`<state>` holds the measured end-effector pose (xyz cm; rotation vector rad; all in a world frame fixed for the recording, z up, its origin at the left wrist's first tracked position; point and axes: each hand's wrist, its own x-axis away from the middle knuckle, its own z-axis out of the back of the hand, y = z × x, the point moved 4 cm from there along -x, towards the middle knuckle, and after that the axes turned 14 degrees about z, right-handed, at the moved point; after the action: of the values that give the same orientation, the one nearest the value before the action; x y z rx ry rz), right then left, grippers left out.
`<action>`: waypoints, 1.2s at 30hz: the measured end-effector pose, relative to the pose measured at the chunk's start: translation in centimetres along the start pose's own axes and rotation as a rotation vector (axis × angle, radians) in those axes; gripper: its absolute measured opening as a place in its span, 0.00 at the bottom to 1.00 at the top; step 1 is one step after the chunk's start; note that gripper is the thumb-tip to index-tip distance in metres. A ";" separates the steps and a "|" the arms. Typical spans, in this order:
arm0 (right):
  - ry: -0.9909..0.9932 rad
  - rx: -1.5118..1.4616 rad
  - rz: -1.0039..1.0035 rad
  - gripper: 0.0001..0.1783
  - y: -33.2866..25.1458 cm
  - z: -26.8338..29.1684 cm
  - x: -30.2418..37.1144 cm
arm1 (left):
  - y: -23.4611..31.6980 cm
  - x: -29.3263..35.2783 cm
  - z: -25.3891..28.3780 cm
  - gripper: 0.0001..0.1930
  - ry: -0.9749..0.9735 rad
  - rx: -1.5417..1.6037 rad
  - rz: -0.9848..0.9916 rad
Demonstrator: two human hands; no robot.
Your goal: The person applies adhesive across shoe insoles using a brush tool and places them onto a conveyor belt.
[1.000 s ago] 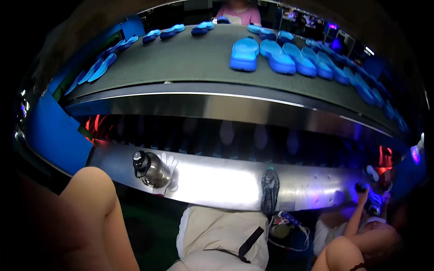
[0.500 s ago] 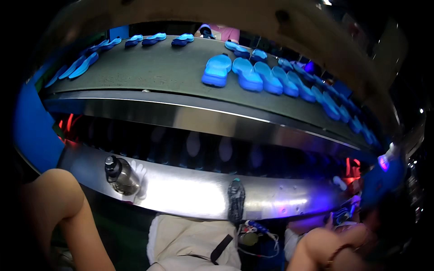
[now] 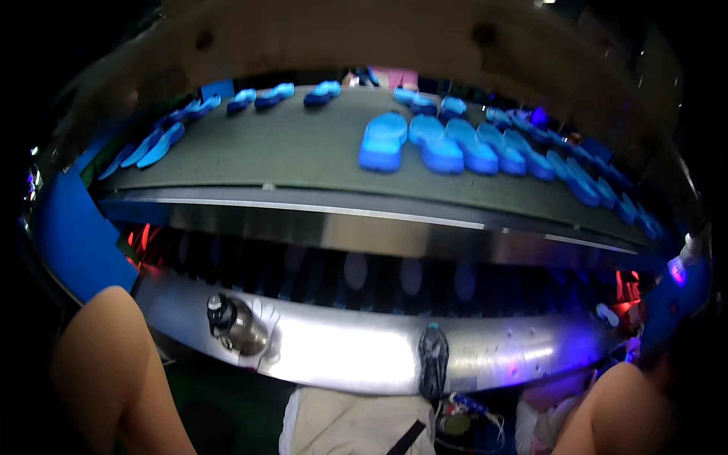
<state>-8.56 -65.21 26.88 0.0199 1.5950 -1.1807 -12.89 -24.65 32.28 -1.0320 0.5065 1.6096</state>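
Note:
Neither of my hands shows. At the lower left my bent left arm [image 3: 114,364] comes into the picture, its hand out of sight. My right arm [image 3: 616,409] shows in part at the lower right, and its hand is hidden too. Before me a metal ledge [image 3: 341,349] carries a dark bottle [image 3: 241,326] with a black cap. A white glove-like thing [image 3: 267,326] lies against the bottle. Farther right, a dark shoe sole [image 3: 433,364] lies lengthwise across the ledge. Beige cloth [image 3: 341,425] covers my lap.
Blue shoe soles [image 3: 383,142] stand in a row on a green conveyor belt [image 3: 288,152], with several more at its left and far side. Red lights glow at both ends of the dark slot below. A lit lamp [image 3: 679,267] hangs right. Cables [image 3: 478,409] lie below the ledge.
The whole view has shifted, so the belt, bottle and sole sit farther right and lower. My right arm shows less, and its bracelet has gone out of sight.

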 end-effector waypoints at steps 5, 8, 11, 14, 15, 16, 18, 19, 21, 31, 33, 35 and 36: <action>-0.587 -1.070 -0.482 0.17 -14.0 9.1 3.5 | -1.2 0.5 -1.5 0.28 0.035 -0.002 -0.027; -0.675 -1.157 -0.538 0.17 -13.8 9.3 3.2 | -1.2 1.5 -2.0 0.28 0.078 0.043 -0.039; 0.046 -0.344 0.169 0.16 -2.9 4.8 1.6 | -1.0 3.4 -2.9 0.28 0.216 0.162 -0.081; 0.671 0.438 -0.127 0.19 11.1 -3.8 6.4 | -2.4 5.0 -6.2 0.28 0.378 0.346 -0.122; 0.752 0.496 -0.228 0.20 14.8 -6.8 8.8 | -4.9 4.6 -8.0 0.25 0.341 0.059 0.226; 0.808 0.508 -0.320 0.21 17.7 -9.0 11.5 | -6.9 4.5 -9.9 0.26 0.199 -0.172 0.440; 1.061 0.419 -0.637 0.22 22.1 -11.5 17.7 | -11.8 3.5 -12.9 0.26 0.215 -0.218 0.461; 0.578 0.414 -0.701 0.25 21.8 -12.2 19.7 | -14.7 3.0 -14.1 0.28 0.207 -0.200 0.544; 0.647 0.316 -0.786 0.24 23.9 -11.8 23.5 | -20.8 2.2 -16.4 0.28 0.186 -0.326 0.760; 1.744 -0.473 -0.808 0.18 33.2 -5.8 35.1 | -23.7 2.7 -17.4 0.12 0.228 -0.367 0.850; 1.831 -0.597 -0.790 0.18 34.2 -5.8 37.8 | -19.8 4.0 -15.3 0.09 0.560 -0.195 0.828; 1.899 -0.712 -0.770 0.18 35.2 -6.8 40.3 | -16.0 7.1 -14.2 0.04 0.844 -0.053 1.011; 1.928 -0.774 -0.757 0.18 35.6 -7.8 41.4 | -15.6 8.9 -15.4 0.14 0.903 0.361 1.286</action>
<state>-11.07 -64.04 -28.16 0.0670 3.9522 -0.7739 7.02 -26.75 19.75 -1.1653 2.3364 1.8428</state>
